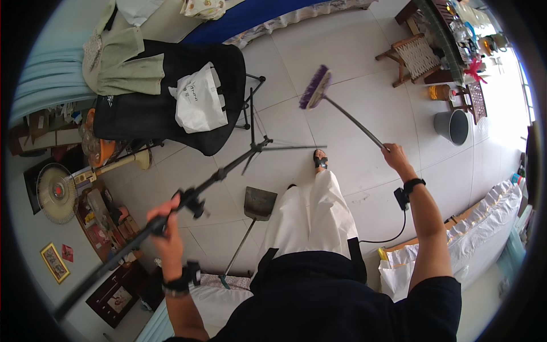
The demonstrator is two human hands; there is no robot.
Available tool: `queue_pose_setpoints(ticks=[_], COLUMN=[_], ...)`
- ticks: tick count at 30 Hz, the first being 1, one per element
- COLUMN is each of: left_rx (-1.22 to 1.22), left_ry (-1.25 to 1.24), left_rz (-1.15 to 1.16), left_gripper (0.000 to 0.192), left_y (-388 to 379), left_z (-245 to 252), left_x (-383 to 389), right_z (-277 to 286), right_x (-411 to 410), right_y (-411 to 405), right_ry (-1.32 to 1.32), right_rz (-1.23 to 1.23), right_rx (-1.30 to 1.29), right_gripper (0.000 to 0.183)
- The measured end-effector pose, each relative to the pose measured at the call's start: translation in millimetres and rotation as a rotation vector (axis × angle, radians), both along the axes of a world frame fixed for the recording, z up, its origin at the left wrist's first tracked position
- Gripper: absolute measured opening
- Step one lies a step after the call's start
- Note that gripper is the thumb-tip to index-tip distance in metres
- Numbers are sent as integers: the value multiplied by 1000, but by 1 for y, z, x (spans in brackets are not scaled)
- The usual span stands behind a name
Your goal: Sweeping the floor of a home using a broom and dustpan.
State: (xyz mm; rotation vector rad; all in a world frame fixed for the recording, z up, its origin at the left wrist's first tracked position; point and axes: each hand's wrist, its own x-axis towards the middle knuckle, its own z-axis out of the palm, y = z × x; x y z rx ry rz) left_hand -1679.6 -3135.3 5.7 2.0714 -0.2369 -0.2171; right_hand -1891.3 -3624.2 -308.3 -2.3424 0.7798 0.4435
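My left hand grips the black pole of a tripod stand, which slants across the left side with its legs spread above the tiled floor. My right hand is closed around the metal handle of a broom. The broom's head has purple bristles and is tilted, beyond my sandalled foot. Whether the bristles touch the floor, I cannot tell. A metal dustpan with a long handle lies to the left of my white trousers, its handle end by the patterned cloth of a bed or seat.
A black folding chair bears clothes and a white bag. An electric fan stands at the left. At the right are a woven folding stool, a grey bucket and a plastic-wrapped mattress or cushion. A cable hangs by my right wrist.
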Motion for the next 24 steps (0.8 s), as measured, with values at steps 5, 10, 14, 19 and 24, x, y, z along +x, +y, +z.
queue_pose_setpoints(ticks=[5,10,14,19,24], left_rx=[164,262,324,339,321], left_ry=[192,279,288,300,351], left_rz=[278,214,230,213,204], left_gripper=[13,19,18,19,21], left_y=[33,58,49,61,41], left_z=[81,106,103,79,59], left_x=[-66,-111,-108,-100,-87], right_z=[-25,-86,-103,-134,-67], right_x=[98,181,216,90,-23], right_y=[45,151,195,89,4], right_ry=[258,98,189,313,348], right_rz=[444,651,454,118,-260], right_rx=[-36,-30,20,35,20], right_gripper=[15,14,19,25,24])
